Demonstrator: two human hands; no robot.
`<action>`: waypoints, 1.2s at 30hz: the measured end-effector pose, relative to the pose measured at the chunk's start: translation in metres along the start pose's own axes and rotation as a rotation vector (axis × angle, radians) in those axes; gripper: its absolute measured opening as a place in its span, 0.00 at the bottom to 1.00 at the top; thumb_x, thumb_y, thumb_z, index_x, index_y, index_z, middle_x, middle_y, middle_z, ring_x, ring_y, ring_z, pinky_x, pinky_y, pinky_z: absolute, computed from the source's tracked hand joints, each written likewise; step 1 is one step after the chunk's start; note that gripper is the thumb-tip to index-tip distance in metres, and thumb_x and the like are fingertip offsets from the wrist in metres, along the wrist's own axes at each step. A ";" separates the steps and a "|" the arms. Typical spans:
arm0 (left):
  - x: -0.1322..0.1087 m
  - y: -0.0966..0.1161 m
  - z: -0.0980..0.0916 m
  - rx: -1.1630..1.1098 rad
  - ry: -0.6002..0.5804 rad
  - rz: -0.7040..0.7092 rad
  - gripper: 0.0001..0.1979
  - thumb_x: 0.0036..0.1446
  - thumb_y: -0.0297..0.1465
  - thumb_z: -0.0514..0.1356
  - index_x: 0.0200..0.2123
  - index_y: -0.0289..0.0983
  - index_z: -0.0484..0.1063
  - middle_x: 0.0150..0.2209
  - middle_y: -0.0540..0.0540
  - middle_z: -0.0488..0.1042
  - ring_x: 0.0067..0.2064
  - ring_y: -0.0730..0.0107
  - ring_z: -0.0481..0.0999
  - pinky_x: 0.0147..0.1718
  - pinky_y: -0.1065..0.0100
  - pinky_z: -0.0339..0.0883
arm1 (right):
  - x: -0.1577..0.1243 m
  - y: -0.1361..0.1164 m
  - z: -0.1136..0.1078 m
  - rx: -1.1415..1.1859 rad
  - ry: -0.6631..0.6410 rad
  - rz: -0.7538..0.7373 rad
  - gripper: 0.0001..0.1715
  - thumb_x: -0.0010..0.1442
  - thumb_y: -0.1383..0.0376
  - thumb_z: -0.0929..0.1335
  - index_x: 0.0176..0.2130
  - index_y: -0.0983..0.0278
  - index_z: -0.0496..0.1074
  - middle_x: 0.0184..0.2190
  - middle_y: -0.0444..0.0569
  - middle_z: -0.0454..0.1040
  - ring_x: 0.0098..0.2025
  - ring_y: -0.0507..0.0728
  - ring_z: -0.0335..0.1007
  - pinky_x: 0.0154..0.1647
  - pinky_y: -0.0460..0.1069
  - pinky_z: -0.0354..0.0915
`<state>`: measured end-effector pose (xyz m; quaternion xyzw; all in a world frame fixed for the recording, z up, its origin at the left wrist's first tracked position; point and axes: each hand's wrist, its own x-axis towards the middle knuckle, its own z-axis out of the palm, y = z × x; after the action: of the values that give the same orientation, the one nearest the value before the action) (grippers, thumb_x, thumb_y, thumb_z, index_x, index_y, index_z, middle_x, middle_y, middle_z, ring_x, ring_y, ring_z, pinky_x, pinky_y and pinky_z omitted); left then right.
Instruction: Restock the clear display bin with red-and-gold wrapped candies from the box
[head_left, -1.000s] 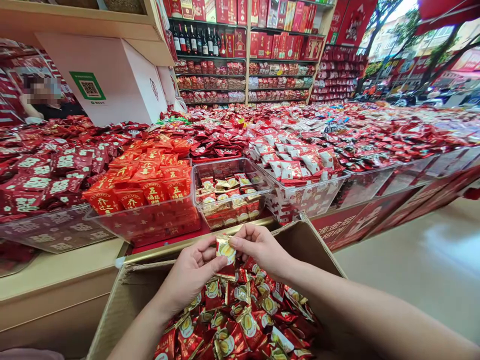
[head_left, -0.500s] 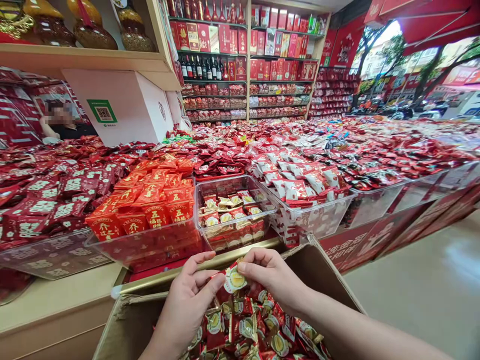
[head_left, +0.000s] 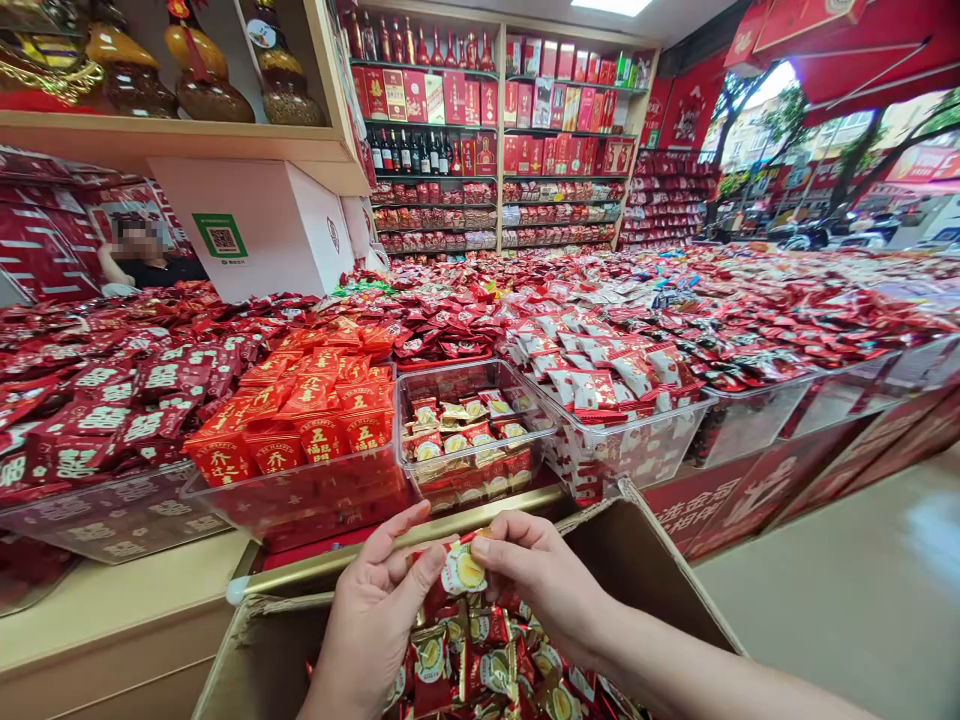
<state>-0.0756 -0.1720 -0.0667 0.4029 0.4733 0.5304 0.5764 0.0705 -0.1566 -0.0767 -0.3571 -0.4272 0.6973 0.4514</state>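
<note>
Candy (head_left: pixel 463 572), one: held above the carton (head_left: pixel 664 590), printed face toward the wearer, presumably to keep the print in sight. Right hand (head_left: pixel 546 575): thumb and finger pinching the candy's right end. Left hand (head_left: pixel 379 605): thumb pressing the left end against fingers behind, index raised, seemingly for steadiness. Pile (head_left: pixel 491 668): loose, inside the carton, directly below. Tub (head_left: pixel 480 453): just beyond, holding similar candies (front ones in rows, likely for display).

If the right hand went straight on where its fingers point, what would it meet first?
Past the candy it pinches, probably the left hand, just opposite; depth is hard to judge.
</note>
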 end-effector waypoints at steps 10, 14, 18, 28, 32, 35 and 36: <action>0.004 0.002 -0.006 0.045 -0.178 -0.028 0.29 0.47 0.35 0.61 0.50 0.39 0.53 0.16 0.58 0.69 0.21 0.75 0.70 0.21 0.76 0.59 | -0.009 -0.004 -0.012 -1.189 -0.307 -0.859 0.25 0.50 0.66 0.66 0.48 0.63 0.59 0.49 0.53 0.61 0.49 0.55 0.54 0.48 0.51 0.55; 0.005 0.005 -0.010 0.059 -0.167 -0.041 0.25 0.48 0.39 0.59 0.48 0.38 0.57 0.17 0.55 0.70 0.18 0.75 0.68 0.19 0.75 0.60 | -0.007 0.001 -0.012 -1.451 -0.214 -1.096 0.12 0.55 0.73 0.59 0.40 0.64 0.63 0.41 0.50 0.68 0.41 0.53 0.59 0.41 0.49 0.59; 0.015 0.008 -0.027 0.368 0.047 0.135 0.19 0.48 0.41 0.57 0.42 0.38 0.62 0.22 0.51 0.72 0.20 0.73 0.69 0.10 0.78 0.57 | -0.011 -0.004 -0.011 -1.513 -0.171 -1.135 0.07 0.56 0.69 0.59 0.36 0.65 0.63 0.35 0.52 0.70 0.35 0.52 0.61 0.36 0.47 0.59; 0.029 0.001 -0.034 0.589 -0.041 0.123 0.13 0.50 0.37 0.56 0.37 0.37 0.66 0.28 0.48 0.74 0.24 0.73 0.71 0.20 0.74 0.64 | 0.059 -0.110 -0.007 -1.930 0.094 -0.891 0.07 0.53 0.66 0.60 0.32 0.67 0.64 0.25 0.48 0.68 0.27 0.51 0.61 0.25 0.45 0.52; 0.030 0.000 -0.030 0.630 -0.039 0.093 0.13 0.49 0.36 0.55 0.38 0.37 0.65 0.28 0.48 0.74 0.24 0.72 0.72 0.18 0.75 0.63 | 0.124 -0.116 -0.011 -2.105 -0.044 -0.797 0.11 0.52 0.69 0.61 0.37 0.69 0.65 0.27 0.50 0.69 0.29 0.54 0.66 0.27 0.47 0.55; 0.030 0.000 -0.030 0.650 -0.033 0.078 0.13 0.49 0.36 0.55 0.38 0.37 0.65 0.28 0.46 0.75 0.24 0.71 0.72 0.12 0.78 0.57 | 0.155 -0.112 -0.014 -2.216 -0.127 -0.703 0.13 0.52 0.70 0.62 0.39 0.70 0.67 0.28 0.51 0.69 0.34 0.58 0.67 0.31 0.50 0.57; 0.030 0.000 -0.030 0.651 -0.036 0.079 0.13 0.49 0.36 0.55 0.38 0.36 0.66 0.28 0.46 0.74 0.23 0.70 0.72 0.12 0.78 0.57 | 0.161 -0.113 -0.015 -2.253 -0.135 -0.666 0.13 0.52 0.69 0.62 0.39 0.71 0.68 0.28 0.51 0.68 0.37 0.59 0.67 0.32 0.50 0.57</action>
<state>-0.1052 -0.1438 -0.0773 0.5934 0.5916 0.3662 0.4046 0.0657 0.0238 0.0030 -0.3876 -0.8977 -0.2088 0.0172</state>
